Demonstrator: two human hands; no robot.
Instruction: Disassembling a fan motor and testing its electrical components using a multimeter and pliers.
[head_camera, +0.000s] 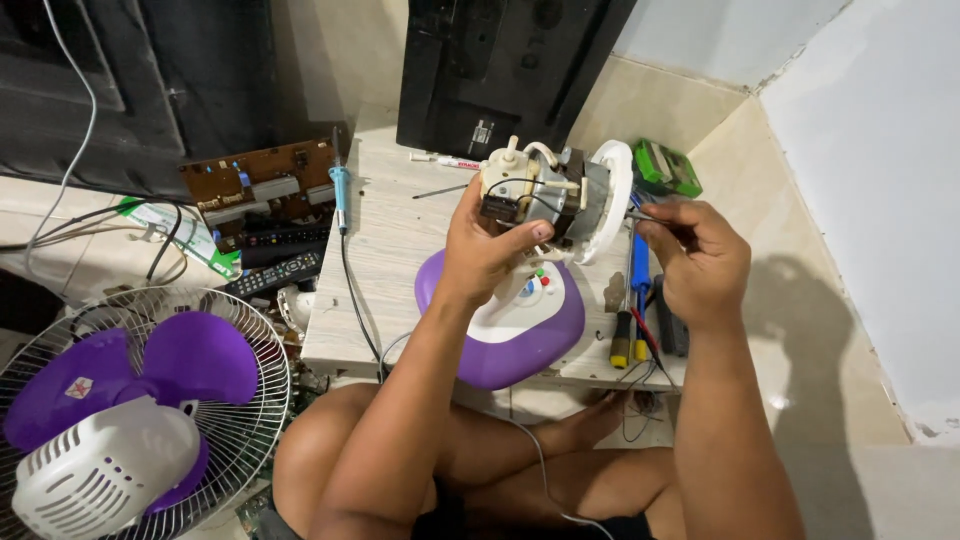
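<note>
My left hand (490, 245) grips a bare fan motor (545, 190), cream and grey, with its white round front cover (612, 195) facing right. It is held above the purple and white fan base (510, 320) on a low pale wooden table (400, 250). My right hand (700, 255) pinches the motor's thin metal shaft (637, 215), which sticks out of the white cover. Whether a small tool is also in those fingers, I cannot tell.
A blue soldering iron (341, 190) lies on the table's left part, screwdrivers (632, 320) at its right edge, a green box (668, 168) behind. A fan grille with purple blades (140, 400) lies on the floor at left, near remotes (275, 272) and a circuit board (255, 180). My bare legs are below.
</note>
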